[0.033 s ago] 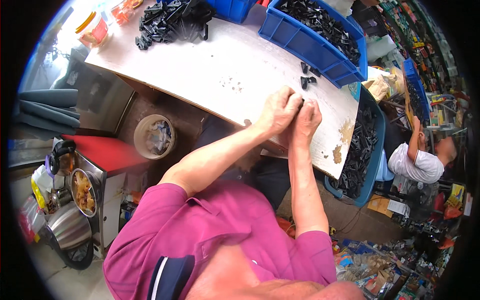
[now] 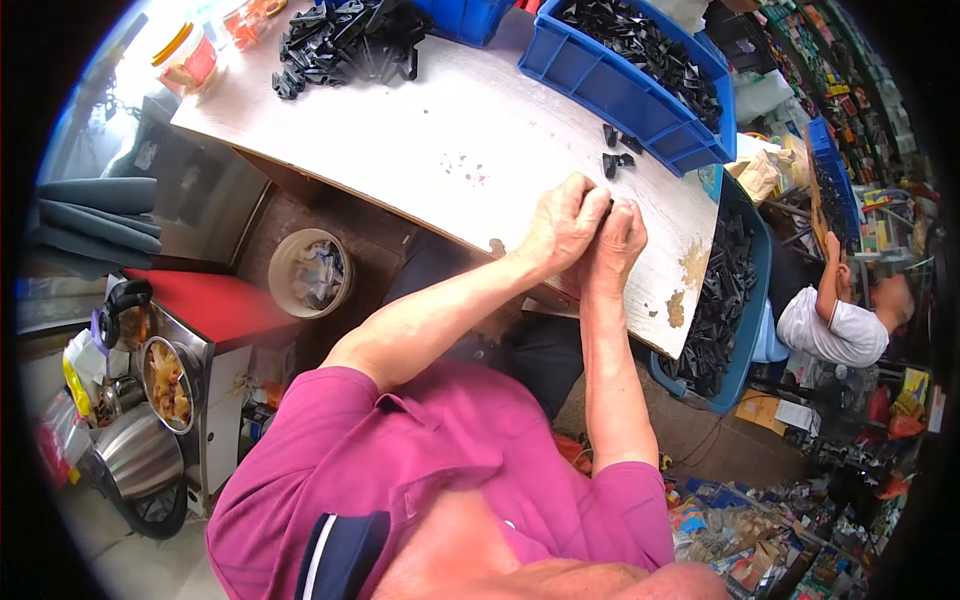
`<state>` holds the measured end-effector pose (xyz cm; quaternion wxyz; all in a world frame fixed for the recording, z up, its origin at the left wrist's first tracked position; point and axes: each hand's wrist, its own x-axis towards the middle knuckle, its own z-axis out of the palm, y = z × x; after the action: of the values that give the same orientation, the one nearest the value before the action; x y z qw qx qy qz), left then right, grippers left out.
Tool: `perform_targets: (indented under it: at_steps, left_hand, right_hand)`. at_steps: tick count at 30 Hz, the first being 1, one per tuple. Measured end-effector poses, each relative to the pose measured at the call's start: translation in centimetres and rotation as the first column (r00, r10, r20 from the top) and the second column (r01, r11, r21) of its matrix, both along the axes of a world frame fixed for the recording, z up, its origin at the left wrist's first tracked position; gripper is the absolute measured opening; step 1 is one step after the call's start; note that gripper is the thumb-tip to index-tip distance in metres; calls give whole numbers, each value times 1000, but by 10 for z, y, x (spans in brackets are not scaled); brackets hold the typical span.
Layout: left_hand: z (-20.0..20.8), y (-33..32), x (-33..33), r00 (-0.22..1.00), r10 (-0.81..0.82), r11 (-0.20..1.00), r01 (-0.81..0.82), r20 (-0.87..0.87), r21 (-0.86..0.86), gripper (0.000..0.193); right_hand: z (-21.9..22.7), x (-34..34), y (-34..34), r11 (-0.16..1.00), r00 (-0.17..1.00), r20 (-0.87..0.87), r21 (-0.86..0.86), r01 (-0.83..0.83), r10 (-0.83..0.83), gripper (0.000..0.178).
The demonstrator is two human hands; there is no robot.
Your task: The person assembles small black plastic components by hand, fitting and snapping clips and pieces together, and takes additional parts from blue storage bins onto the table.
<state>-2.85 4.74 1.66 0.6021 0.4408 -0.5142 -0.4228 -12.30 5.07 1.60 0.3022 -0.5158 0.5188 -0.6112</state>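
- fingers (image 2: 574, 192) of the left hand (image 2: 560, 228) and right hand (image 2: 614, 245) curl nearly closed, side by side over the white table (image 2: 380, 150)
- dark bit (image 2: 609, 206) shows between them; which grips it, cannot tell
- loose black pieces (image 2: 617, 163) lie just beyond, beside the blue bin (image 2: 605, 88)

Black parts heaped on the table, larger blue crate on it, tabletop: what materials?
Black parts: likely moulded plastic; glossy highlights, repeated shapes.
Blue crate: probably plastic, satin; ribbed walls.
Tabletop: pale coating, paint or laminate unclear; worn brownish patches, base possibly wood.
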Motion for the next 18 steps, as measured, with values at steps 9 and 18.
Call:
perform_targets:
  at_steps: [9, 18]
  left_hand:
    - [-13, 3, 0, 985, 36, 964, 10, 166, -267, 16]
    - [-16, 3, 4, 981, 47, 970, -1, 186, -241, 22]
  right_hand:
    - [-9, -8, -3, 1000, 997, -72, 16, 12, -11, 29]
    - [0, 0, 11, 985, 981, 181, 136, -102, 77, 26]
